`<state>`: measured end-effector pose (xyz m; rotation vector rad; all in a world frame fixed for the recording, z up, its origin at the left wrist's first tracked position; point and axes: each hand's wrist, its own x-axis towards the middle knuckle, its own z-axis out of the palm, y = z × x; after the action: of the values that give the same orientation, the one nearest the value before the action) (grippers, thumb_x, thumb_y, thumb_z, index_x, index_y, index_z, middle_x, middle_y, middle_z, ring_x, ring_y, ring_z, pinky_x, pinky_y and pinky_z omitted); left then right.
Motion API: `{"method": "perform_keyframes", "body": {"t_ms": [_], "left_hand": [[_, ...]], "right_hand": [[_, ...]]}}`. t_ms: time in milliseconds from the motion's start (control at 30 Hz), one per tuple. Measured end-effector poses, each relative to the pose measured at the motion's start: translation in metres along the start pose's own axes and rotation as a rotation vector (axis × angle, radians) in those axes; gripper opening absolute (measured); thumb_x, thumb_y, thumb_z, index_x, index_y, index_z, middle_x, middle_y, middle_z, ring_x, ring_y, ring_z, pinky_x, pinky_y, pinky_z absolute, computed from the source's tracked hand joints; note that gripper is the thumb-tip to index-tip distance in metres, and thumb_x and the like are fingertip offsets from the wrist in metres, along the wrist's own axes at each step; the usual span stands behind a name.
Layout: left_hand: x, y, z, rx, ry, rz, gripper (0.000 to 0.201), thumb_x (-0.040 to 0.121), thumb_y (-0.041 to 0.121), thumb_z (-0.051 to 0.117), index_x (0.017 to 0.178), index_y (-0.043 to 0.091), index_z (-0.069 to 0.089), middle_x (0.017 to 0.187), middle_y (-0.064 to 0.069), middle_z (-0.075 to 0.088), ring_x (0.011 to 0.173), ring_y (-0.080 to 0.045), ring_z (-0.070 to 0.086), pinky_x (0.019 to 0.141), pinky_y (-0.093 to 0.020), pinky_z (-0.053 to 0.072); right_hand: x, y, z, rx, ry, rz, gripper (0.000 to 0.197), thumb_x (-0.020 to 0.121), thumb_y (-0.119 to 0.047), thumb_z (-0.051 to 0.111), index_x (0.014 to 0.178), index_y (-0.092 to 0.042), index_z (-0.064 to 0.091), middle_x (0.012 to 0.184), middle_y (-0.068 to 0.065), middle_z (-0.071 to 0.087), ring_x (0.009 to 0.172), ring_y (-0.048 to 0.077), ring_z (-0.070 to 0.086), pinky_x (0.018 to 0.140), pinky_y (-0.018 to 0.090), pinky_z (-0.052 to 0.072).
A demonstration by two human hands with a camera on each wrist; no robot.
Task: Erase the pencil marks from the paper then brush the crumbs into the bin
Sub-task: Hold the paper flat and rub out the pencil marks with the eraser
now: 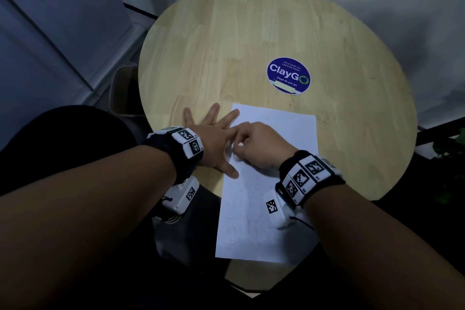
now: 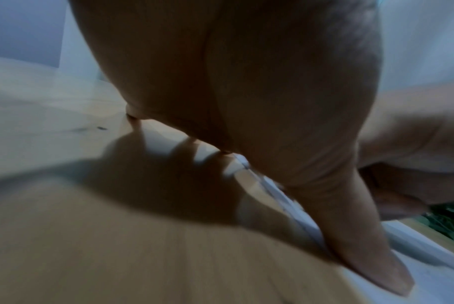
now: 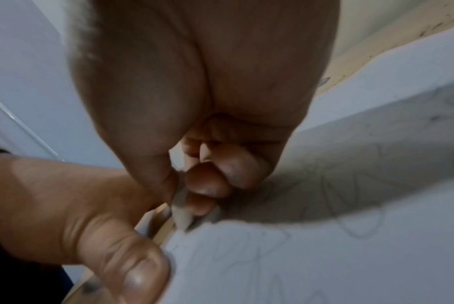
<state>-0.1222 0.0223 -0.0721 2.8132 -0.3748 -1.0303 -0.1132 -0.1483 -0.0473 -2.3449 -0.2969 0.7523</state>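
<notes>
Round wooden table (image 1: 226, 45), left hand (image 1: 214, 143) flat on paper (image 1: 251, 221), right hand (image 1: 261, 146) pinching eraser (image 3: 181, 216)

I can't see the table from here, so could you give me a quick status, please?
Left hand flat, pinning paper. Right hand pinching eraser on paper's left edge. Pencil marks remain. Nothing obstructing.

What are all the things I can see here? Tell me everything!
Table: one, round, pale wood, fills the middle.
Paper: one white sheet with faint pencil marks, on the table's near side, hanging over its near edge.
Sticker: one, round, blue, on the table beyond the paper.
Bin: one, beige, on the floor left of the table.
Eraser: one, whitish, pinched in the right hand, tip on the paper.
Left hand: flat, fingers spread, pressing the paper's left edge.
Right hand: curled on the eraser.
</notes>
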Motion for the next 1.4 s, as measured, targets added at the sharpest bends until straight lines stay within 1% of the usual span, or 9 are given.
{"method": "perform_keyframes", "body": {"t_ms": [167,367,500,667,800,967,1100,1300,1400], "left_hand": [[0.0,0.0,0.002,0.006,0.007,0.0,0.133,0.06,0.095,0.069,0.153,0.062,-0.02,0.166,0.023,-0.036,0.154,-0.027,-0.038,0.105,-0.089,-0.009],[0.001,0.0,0.0,0.007,0.009,-0.005,0.134,0.061,0.094,0.069,0.151,0.063,-0.025,0.166,0.022,-0.036,0.154,-0.027,-0.037,0.106,-0.089,-0.01],[0.002,0.0,0.001,0.021,0.006,-0.009,0.137,0.058,0.096,0.068,0.154,0.061,-0.024,0.165,0.023,-0.037,0.154,-0.028,-0.037,0.106,-0.089,-0.009],[-0.001,0.002,-0.002,0.02,-0.018,-0.019,0.136,0.062,0.094,0.069,0.152,0.06,-0.027,0.165,0.022,-0.038,0.154,-0.027,-0.038,0.107,-0.089,-0.008],[0.0,0.002,-0.002,0.024,-0.022,-0.015,0.137,0.06,0.095,0.069,0.154,0.06,-0.025,0.164,0.023,-0.039,0.153,-0.027,-0.038,0.107,-0.089,-0.008],[-0.001,0.002,-0.003,0.027,-0.027,-0.015,0.136,0.062,0.093,0.07,0.153,0.06,-0.026,0.164,0.023,-0.038,0.154,-0.028,-0.038,0.107,-0.089,-0.008],[0.0,0.001,-0.002,0.038,-0.022,-0.011,0.138,0.06,0.094,0.07,0.153,0.06,-0.025,0.165,0.022,-0.038,0.154,-0.029,-0.037,0.106,-0.089,-0.006],[-0.001,0.001,-0.003,0.042,-0.02,-0.015,0.136,0.062,0.094,0.069,0.153,0.06,-0.027,0.165,0.022,-0.038,0.154,-0.028,-0.037,0.108,-0.089,-0.005],[0.0,0.001,-0.002,0.041,-0.01,-0.012,0.137,0.061,0.094,0.07,0.155,0.059,-0.024,0.165,0.022,-0.037,0.154,-0.028,-0.036,0.107,-0.089,-0.005]], "right_hand": [[0.002,0.004,-0.004,0.072,0.021,0.047,0.012,0.089,-0.004,0.067,0.079,-0.011,0.066,0.081,0.002,0.074,0.061,0.02,0.065,0.057,0.032,0.051],[0.003,0.008,-0.007,0.042,0.149,0.021,0.018,0.089,-0.006,0.067,0.075,-0.017,0.07,0.074,-0.008,0.073,0.063,0.003,0.065,0.062,0.023,0.048],[-0.001,0.005,-0.009,0.019,-0.131,0.082,0.011,0.087,-0.003,0.07,0.079,-0.01,0.071,0.075,0.009,0.075,0.056,0.014,0.064,0.06,0.031,0.05],[0.005,0.01,-0.008,0.002,0.227,0.023,0.012,0.093,-0.011,0.066,0.082,-0.014,0.07,0.075,-0.007,0.068,0.065,0.012,0.064,0.058,0.027,0.048],[-0.003,0.008,-0.008,0.059,-0.1,0.076,0.006,0.087,-0.001,0.071,0.082,-0.005,0.069,0.067,-0.006,0.067,0.057,0.015,0.062,0.057,0.029,0.047],[0.005,0.01,-0.008,-0.01,0.224,0.027,0.008,0.092,-0.012,0.067,0.084,-0.012,0.069,0.078,-0.003,0.071,0.069,0.018,0.067,0.058,0.028,0.05],[0.0,0.008,-0.007,0.123,-0.137,0.136,0.003,0.087,-0.001,0.067,0.084,-0.002,0.067,0.066,0.012,0.068,0.053,0.026,0.056,0.049,0.031,0.043],[0.008,0.015,-0.011,0.117,0.175,0.083,0.01,0.09,-0.007,0.068,0.08,-0.011,0.068,0.073,0.002,0.073,0.063,0.019,0.068,0.06,0.033,0.052],[0.0,0.015,-0.012,0.161,-0.144,0.151,0.008,0.09,-0.004,0.07,0.082,-0.004,0.068,0.084,0.024,0.075,0.062,0.025,0.061,0.06,0.038,0.047]]}}
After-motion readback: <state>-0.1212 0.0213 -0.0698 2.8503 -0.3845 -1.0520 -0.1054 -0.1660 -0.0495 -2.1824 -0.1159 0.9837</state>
